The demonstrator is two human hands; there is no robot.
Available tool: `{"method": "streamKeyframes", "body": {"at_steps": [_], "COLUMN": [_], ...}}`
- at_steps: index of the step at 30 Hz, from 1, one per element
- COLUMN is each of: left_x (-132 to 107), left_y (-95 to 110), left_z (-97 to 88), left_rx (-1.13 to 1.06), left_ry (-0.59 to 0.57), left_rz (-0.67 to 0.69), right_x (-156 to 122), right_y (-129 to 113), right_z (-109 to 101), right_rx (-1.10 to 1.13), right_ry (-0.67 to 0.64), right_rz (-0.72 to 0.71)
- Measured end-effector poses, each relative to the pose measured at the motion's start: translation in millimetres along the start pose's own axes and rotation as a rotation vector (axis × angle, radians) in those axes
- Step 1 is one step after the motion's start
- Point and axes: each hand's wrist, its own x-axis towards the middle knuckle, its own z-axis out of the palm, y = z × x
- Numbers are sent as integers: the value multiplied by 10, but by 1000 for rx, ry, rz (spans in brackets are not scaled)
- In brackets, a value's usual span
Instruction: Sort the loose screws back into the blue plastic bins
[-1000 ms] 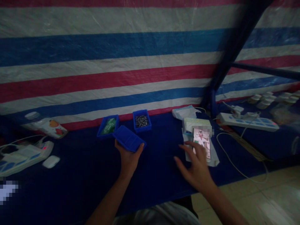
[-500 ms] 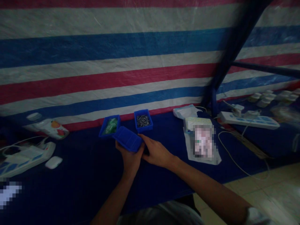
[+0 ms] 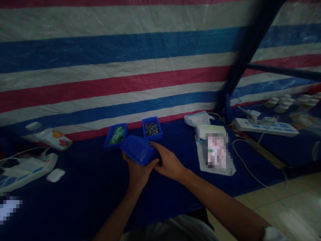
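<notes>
My left hand (image 3: 137,171) grips a small blue plastic bin (image 3: 138,149) from below and holds it tilted above the dark blue table (image 3: 95,187). My right hand (image 3: 168,163) is closed on the bin's right end. Just behind it stand two more blue bins: one with green parts (image 3: 116,134) on the left, one with dark metal screws (image 3: 151,128) on the right.
A phone on white paper (image 3: 217,152) lies to the right, with a white pack (image 3: 198,118) behind it. Power strips sit at far left (image 3: 25,167) and far right (image 3: 265,126), cables trailing. A white mouse-like object (image 3: 55,174) and a bottle (image 3: 48,136) lie left. A striped tarp backs the table.
My right hand left the phone and moved left onto the blue bin. The bin has tipped up a little more in my hands.
</notes>
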Motion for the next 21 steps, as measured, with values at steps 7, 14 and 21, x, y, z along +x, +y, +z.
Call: {"method": "streamKeyframes", "body": {"at_steps": [7, 14, 21], "left_x": [61, 239, 644], "left_y": [-46, -154, 117], "left_z": [-180, -347, -324], "left_rx": [-25, -35, 267], "left_ry": [-152, -130, -194], "left_rz": [125, 219, 550], "right_x": [4, 196, 718], "right_y": [11, -123, -85], "right_z": [-27, -78, -74], "right_rx": [25, 283, 901], "right_ry": [131, 201, 199], "right_rz": [-17, 68, 319]}}
